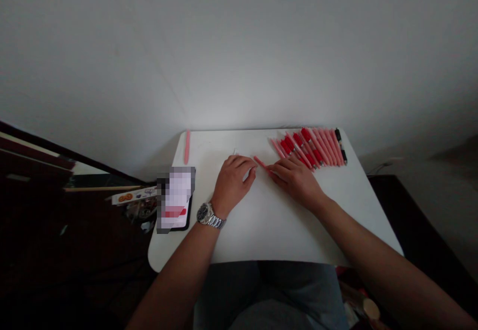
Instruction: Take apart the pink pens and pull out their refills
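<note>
My right hand [293,178] is closed around a slim pink pen [260,161], whose front end sticks out toward my left hand. My left hand [237,176] is curled with thumb and fingertips drawn together close to that pen's end; whatever lies in the pinch is too small to make out. A small pale piece [235,151] shows just behind its knuckles. Beyond my right hand lies a row of pink pens [324,146], with several red pens [309,138] among them and a black pen [341,146] at the right end.
All this is on a white table [261,235] pushed against a grey wall [239,51]. A single pink pen [187,147] lies at the back left. Nearer, a phone [177,198] with a lit, blurred screen rests by the left edge. A metal watch [204,213] circles my left wrist.
</note>
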A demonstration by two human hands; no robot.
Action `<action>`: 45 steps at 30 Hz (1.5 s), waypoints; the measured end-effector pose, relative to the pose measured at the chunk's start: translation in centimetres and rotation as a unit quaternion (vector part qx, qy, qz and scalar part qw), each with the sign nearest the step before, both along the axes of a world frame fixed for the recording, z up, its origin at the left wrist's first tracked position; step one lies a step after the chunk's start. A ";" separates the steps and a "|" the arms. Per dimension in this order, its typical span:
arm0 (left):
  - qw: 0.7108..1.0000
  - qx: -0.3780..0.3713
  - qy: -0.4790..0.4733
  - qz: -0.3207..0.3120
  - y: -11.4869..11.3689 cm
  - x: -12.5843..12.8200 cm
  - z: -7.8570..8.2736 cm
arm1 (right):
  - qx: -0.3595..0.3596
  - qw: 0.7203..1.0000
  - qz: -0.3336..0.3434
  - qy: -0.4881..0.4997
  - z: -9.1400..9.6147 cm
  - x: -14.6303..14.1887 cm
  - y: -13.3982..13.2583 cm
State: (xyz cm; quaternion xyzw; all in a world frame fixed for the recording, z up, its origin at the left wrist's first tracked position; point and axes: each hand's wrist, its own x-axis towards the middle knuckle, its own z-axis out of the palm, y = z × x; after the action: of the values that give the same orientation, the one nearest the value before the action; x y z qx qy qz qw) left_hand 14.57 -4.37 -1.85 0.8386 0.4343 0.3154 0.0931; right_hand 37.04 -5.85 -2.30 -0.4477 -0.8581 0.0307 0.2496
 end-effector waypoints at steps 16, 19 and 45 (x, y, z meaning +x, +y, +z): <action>0.997 -0.013 0.044 -0.064 -0.1 0.4 -0.2 | -0.013 0.999 0.046 -0.004 -0.9 -0.3 0.0; 0.997 -0.013 0.040 -0.066 -0.2 0.4 -0.2 | -0.011 0.999 0.044 -0.008 -1.0 -0.4 0.1; 0.986 0.001 0.012 0.169 0.6 -1.8 0.2 | -0.008 0.999 0.030 0.031 -1.0 0.0 0.0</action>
State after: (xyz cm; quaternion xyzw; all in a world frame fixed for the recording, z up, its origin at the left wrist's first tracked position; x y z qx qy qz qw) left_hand 12.81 -3.81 -1.60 0.7569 0.5707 0.3168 0.0323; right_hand 37.05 -5.87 -3.28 -0.4222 -0.8630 0.0585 0.2713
